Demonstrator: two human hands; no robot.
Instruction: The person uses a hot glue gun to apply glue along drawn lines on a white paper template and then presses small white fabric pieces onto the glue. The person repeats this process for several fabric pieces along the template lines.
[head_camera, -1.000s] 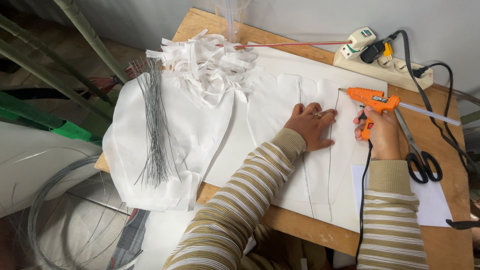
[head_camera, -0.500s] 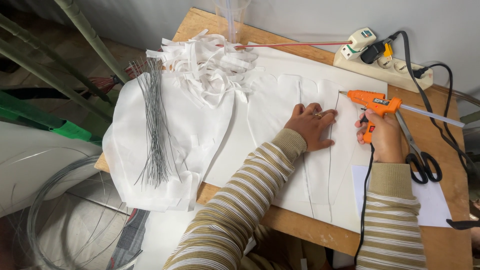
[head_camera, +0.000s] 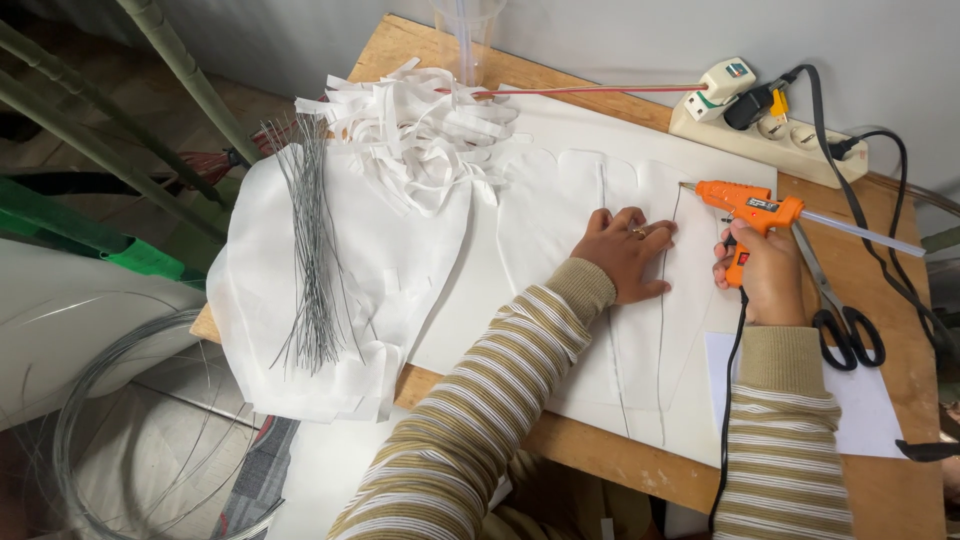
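My right hand (head_camera: 765, 270) grips an orange glue gun (head_camera: 748, 208) whose nozzle points left, at the top end of a thin wire (head_camera: 662, 330) that lies along a white petal-shaped cutout (head_camera: 540, 240). My left hand (head_camera: 628, 254) lies flat on the cutout between two such wires, fingers spread, pressing the sheet down. Both arms wear striped sleeves. The gun's black cord runs down past my right wrist.
Black-handled scissors (head_camera: 845, 325) lie right of the gun. A power strip (head_camera: 770, 120) sits at the back right. A bundle of thin wires (head_camera: 312, 250) rests on white fabric at the left, beside a heap of white strips (head_camera: 420, 125). A wire coil (head_camera: 130, 430) lies on the floor.
The glue gun has shifted slightly left, so its nozzle is now at the top of the wire. My left hand stays in place.
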